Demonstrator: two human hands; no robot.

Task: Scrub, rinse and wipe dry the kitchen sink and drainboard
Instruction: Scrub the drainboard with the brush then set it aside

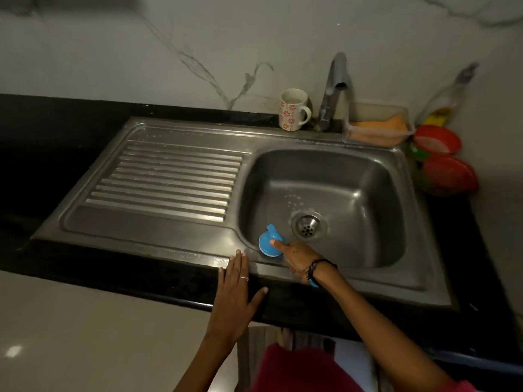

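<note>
The black worktop carries the steel sink. My right hand grips a blue scrubber at the basin's near-left corner, just left of the drain. My left hand, fingers straight, rests on the sink's front rim; the drainboard lies left.

Single head view, wide-angle, looking forward and down, close over sink and drainboard.

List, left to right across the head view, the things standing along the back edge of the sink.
Flowered mug → faucet → clear tray holding an orange sponge → bottle, blurred, against the wall.
</note>
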